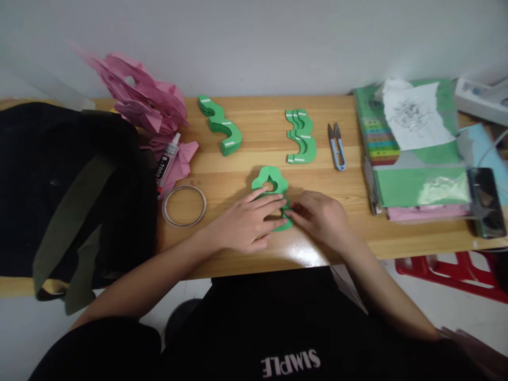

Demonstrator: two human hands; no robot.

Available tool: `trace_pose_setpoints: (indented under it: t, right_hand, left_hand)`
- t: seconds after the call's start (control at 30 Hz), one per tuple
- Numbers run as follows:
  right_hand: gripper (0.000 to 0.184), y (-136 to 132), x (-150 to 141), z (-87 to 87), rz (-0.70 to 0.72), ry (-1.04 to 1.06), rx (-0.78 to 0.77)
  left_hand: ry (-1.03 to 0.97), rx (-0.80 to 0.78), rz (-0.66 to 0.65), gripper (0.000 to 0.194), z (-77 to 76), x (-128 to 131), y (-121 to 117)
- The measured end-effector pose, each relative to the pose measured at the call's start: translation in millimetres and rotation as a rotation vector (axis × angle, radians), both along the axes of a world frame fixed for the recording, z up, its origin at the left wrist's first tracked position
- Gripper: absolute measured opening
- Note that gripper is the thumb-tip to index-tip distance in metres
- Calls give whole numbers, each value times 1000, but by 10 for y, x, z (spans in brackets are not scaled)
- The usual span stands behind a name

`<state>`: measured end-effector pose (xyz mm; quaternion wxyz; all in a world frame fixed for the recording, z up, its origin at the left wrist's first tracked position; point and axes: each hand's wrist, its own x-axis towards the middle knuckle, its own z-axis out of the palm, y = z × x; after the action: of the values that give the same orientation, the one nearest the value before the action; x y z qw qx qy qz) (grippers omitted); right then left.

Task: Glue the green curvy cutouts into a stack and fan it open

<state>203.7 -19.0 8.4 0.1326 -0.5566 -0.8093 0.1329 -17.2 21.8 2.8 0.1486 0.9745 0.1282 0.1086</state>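
Observation:
On the wooden table in front of me lies a green paper cutout with scalloped edges and openings in it. My left hand rests flat across its left side, fingers spread. At its right edge my right hand has thumb and fingers pinched together, touching the paper; whatever is between the fingertips is too small to make out. Farther back are two stacks of curved green paper pieces with white strips, a left stack and a right stack. Blue-handled thread snips lie right of them.
At left sit a dark bag, crumpled pink paper, a B-7000 glue tube and a tape roll. Green paper packs, a torn white sheet, a phone and a power strip occupy the right.

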Motion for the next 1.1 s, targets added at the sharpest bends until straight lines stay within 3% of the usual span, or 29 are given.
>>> trace_pose_setpoints:
  t: [0.7,1.1]
  right_hand:
    - [24,-39,9,10,-21,-41,88]
    - [22,-11,-41,19,-17,-57,28]
  left_hand:
    - [-24,11,7,38,-40,3,6]
    - [3,-21,4,38,-22,-5,10]
